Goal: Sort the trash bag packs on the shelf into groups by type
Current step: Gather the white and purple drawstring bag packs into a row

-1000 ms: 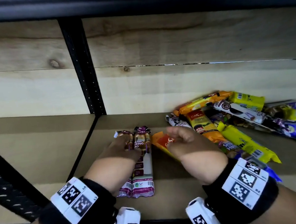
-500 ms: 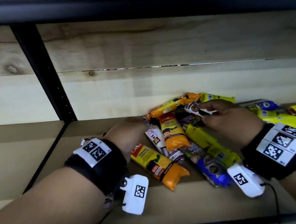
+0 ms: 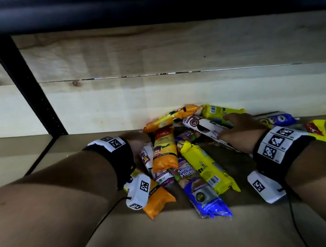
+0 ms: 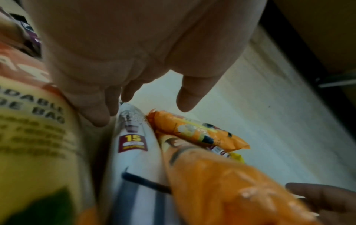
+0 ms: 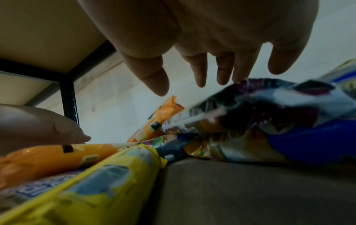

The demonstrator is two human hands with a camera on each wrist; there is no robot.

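Hands (image 3: 237, 129) have reached deeper into the packs (image 3: 206, 165), each grip spread, holding nothing.

Near the middle of the head view, the upright orange pack (image 3: 164, 150) shows a red band reading "CASA" at its top. Left of it, the white pack (image 3: 147, 158) carries a dark red badge with "15"; the left wrist view shows the same "15" badge at its centre (image 4: 133, 143). Below centre, the blue and purple pack (image 3: 197, 182) reads "Single Hand". The yellow pack (image 3: 208, 168) beside it bears a barcode, its numbers too small to read. At the left edge of the left wrist view, a yellow-orange pack (image 4: 38, 137) shows "...DABLE ...GE BAG", partly cut off.
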